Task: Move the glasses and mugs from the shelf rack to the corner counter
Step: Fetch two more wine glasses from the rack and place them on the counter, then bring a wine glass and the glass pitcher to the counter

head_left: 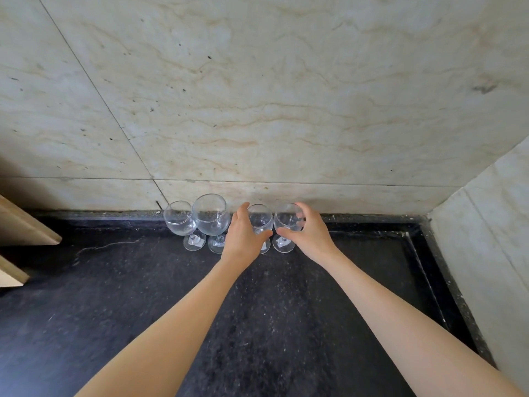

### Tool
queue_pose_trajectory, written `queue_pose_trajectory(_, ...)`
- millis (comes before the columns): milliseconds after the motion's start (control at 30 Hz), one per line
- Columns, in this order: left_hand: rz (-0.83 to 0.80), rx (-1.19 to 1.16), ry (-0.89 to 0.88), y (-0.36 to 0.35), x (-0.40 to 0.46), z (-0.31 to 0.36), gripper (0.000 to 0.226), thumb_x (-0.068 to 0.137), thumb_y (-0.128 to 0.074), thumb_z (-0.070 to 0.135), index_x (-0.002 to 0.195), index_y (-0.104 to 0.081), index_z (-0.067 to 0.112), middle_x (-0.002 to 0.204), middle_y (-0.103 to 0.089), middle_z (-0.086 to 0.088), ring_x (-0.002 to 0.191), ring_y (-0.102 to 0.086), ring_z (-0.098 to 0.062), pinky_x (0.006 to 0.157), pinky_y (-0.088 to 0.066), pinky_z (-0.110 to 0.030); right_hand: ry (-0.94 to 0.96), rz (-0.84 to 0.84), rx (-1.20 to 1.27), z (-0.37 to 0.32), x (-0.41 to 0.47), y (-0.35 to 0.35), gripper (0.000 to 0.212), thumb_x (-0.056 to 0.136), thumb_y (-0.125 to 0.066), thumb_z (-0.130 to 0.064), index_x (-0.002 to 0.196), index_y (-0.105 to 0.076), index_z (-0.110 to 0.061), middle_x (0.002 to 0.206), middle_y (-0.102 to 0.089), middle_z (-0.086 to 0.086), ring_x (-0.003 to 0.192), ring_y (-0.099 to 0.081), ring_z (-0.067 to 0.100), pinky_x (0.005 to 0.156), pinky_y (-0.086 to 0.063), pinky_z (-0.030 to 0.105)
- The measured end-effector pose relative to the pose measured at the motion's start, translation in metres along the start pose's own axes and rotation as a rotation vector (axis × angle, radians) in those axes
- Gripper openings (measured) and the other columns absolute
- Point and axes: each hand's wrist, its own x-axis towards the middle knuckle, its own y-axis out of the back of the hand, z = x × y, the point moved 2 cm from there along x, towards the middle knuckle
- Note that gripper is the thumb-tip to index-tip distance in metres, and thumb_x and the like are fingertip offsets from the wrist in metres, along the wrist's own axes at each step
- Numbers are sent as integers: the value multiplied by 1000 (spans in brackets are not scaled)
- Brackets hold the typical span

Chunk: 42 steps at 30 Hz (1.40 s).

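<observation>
Several clear stemmed wine glasses stand upright in a row on the black stone counter, close to the back wall. The two on the left, a smaller glass and a larger glass, are untouched. My left hand is wrapped around the bowl of the third glass. My right hand curls around the bowl of the fourth glass. Both held glasses have their feet on the counter. No mugs are in view.
Marble wall panels rise behind the counter and a second wall closes the corner on the right. A raised dark rim edges the counter there. Wooden board ends jut in at the left.
</observation>
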Motion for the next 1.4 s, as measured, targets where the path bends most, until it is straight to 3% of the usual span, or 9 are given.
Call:
queue_pose_trajectory(67, -2, -15, 12, -1, -2, 1, 86, 82, -69, 22, 146, -13, 13, 149, -30, -12, 135, -33, -27, 102, -35, -36, -45, -23, -12, 3, 0, -1, 80, 73, -77, -25, 139, -33, -20, 136, -44, 3, 123, -46, 21, 100, -43, 38)
queue_pose_trajectory(133, -11, -6, 12, 1, -5, 3, 90, 81, -70, 22, 147, -8, 12, 152, -24, -12, 137, -29, -27, 103, -33, -36, -72, -41, -12, 3, -1, 0, 93, 71, -78, -28, 144, -21, -21, 147, -34, 6, 131, -39, 23, 106, -38, 41)
queue_pose_trajectory(333, -19, 28, -75, 17, -32, 12, 92, 82, -69, 26, 148, -5, 14, 155, -15, -8, 140, -24, -23, 105, -30, -32, -90, 4, -103, -8, -24, 18, 96, 73, -74, -42, 146, -16, -21, 153, -25, 5, 137, -31, 24, 109, -33, 43)
queue_pose_trajectory(500, 41, 219, -267, 62, -66, 31, 83, 86, -55, 47, 148, -7, 21, 159, -1, -3, 145, -13, -22, 111, -30, -43, 188, 121, -335, -60, -61, 51, 80, 85, -55, -49, 147, -11, -23, 157, -14, 0, 143, -15, 16, 112, -20, 35)
queue_pose_trajectory(667, 234, 552, -454, 144, -93, 68, 71, 92, -35, 49, 148, 6, 30, 159, 13, 2, 145, 12, -23, 118, -1, -46, 436, 230, -738, -150, -97, 72, 77, 88, -33, -62, 147, 2, -30, 158, 9, -3, 145, 11, 16, 117, 4, 46)
queue_pose_trajectory(867, 504, 741, -521, 260, -157, 103, 69, 91, -27, 53, 146, 9, 35, 159, 12, 2, 145, 13, -25, 115, 8, -52, 687, 353, -923, -267, -140, 70, 78, 82, -20, -71, 145, 11, -37, 148, 27, -8, 143, 21, 18, 113, 15, 51)
queue_pose_trajectory(1100, 757, 867, -379, 365, -270, 92, 66, 90, -22, 55, 145, 10, 39, 159, 13, 0, 145, 15, -27, 112, 11, -55, 1035, 359, -907, -376, -201, 20, 83, 78, -24, -74, 145, 8, -38, 153, 20, -5, 144, 17, 21, 111, 16, 54)
queue_pose_trajectory(1300, 901, 892, -87, 394, -403, 19, 66, 91, -30, 51, 145, 7, 41, 159, 9, 2, 145, 13, -26, 111, 12, -58, 1256, 132, -738, -403, -285, -67, 84, 78, -27, -73, 141, 16, -39, 154, 20, -3, 143, 18, 22, 110, 14, 57)
queue_pose_trajectory(1400, 991, 905, 82, 406, -478, -13, 67, 90, -34, 49, 146, 2, 40, 160, 3, 1, 146, 9, -26, 113, 8, -59, 1381, 22, -684, -418, -340, -115, 85, 79, -36, -70, 145, 6, -37, 158, 10, -1, 145, 13, 23, 110, 10, 61)
